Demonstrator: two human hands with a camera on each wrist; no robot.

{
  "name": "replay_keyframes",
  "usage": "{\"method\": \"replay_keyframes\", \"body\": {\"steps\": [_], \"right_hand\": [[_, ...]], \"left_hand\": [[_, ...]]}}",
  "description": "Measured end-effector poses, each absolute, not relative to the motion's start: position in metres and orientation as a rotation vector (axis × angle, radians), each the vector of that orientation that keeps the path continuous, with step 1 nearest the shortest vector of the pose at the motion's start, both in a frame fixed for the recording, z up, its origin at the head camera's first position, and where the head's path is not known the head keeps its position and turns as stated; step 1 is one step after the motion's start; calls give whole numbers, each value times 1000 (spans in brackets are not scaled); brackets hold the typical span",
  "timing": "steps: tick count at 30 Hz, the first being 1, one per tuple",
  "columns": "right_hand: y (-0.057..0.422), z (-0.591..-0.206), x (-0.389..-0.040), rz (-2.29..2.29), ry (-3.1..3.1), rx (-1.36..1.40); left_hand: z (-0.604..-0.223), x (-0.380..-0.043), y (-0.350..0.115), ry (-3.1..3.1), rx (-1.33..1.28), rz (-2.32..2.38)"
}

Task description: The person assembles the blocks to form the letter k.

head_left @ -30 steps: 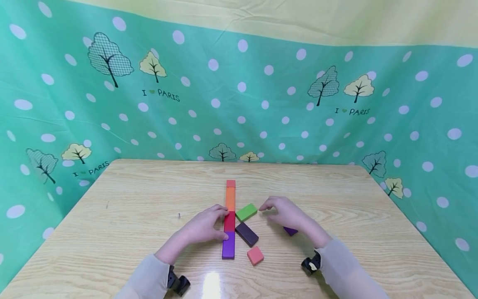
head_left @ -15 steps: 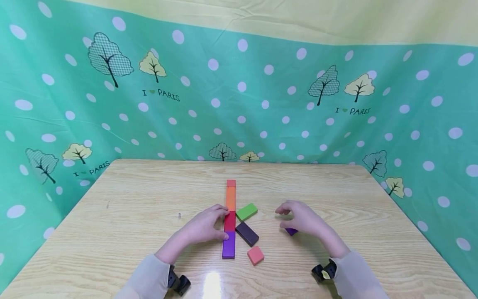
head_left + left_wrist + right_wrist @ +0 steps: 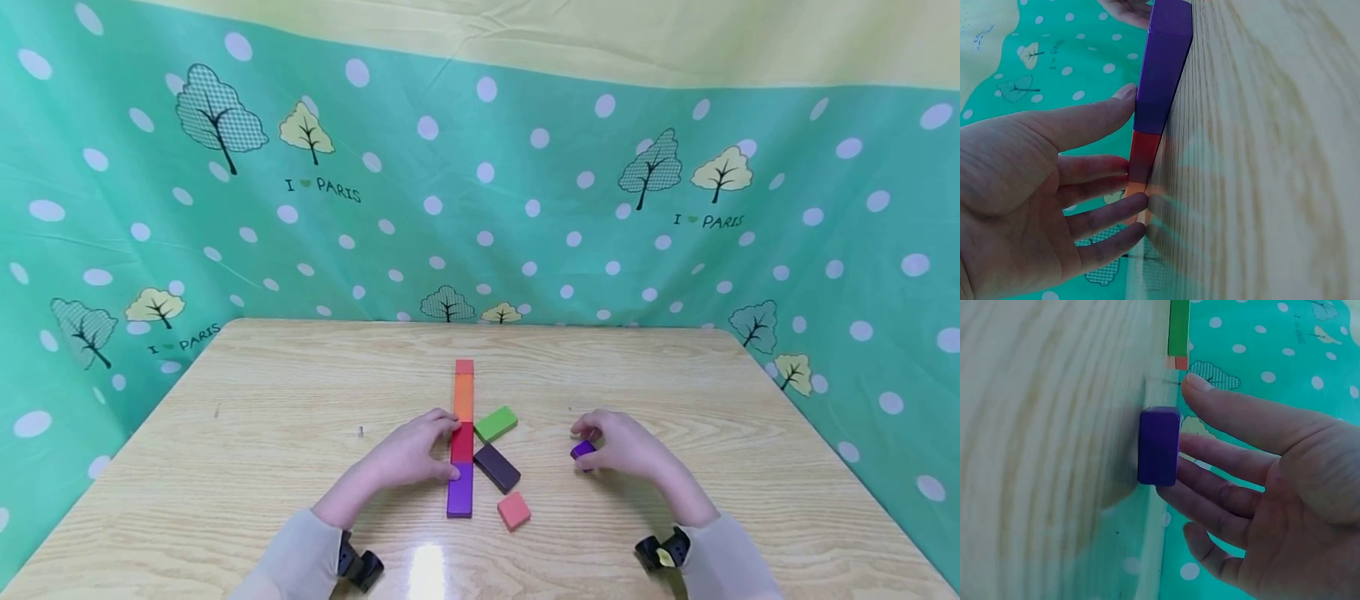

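A straight row of blocks lies on the table: a salmon block [image 3: 464, 367], an orange block [image 3: 463, 397], a red block [image 3: 462, 443] and a purple block [image 3: 460, 492] nearest me. My left hand [image 3: 408, 452] rests against this row, its thumb on the purple block and a fingertip at the red one. My right hand [image 3: 618, 446] is around a small purple block [image 3: 1159, 447] at the right. Its fingers lie behind that block, and the thumb stands apart from it in the right wrist view. Contact with the fingers is hard to tell.
Just right of the row lie a green block [image 3: 497, 424], a dark block [image 3: 497, 467] and a small salmon block [image 3: 513, 511]. The wooden table [image 3: 300, 367] ends at a green dotted curtain [image 3: 525, 233] behind.
My right hand has moved right and slightly nearer me, from beside the green block to the small purple block. The left hand has stayed on the row.
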State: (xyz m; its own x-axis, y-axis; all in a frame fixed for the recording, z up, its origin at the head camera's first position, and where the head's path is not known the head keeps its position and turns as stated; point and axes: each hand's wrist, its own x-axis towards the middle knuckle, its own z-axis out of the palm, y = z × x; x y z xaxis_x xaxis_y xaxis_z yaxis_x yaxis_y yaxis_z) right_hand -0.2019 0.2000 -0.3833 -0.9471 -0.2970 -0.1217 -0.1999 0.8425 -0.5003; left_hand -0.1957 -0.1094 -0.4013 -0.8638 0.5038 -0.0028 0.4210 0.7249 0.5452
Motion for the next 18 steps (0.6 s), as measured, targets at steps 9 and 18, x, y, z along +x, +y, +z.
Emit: {"method": "replay_keyframes", "body": {"steps": [9,18], "right_hand": [[206,-385,-203,-727,2828,-372],[206,-384,-202,-813,2774,-386]], "left_hand": [[-402,-196,-110,2776,768,807],[-402,-196,-110,2781,762,813]]}}
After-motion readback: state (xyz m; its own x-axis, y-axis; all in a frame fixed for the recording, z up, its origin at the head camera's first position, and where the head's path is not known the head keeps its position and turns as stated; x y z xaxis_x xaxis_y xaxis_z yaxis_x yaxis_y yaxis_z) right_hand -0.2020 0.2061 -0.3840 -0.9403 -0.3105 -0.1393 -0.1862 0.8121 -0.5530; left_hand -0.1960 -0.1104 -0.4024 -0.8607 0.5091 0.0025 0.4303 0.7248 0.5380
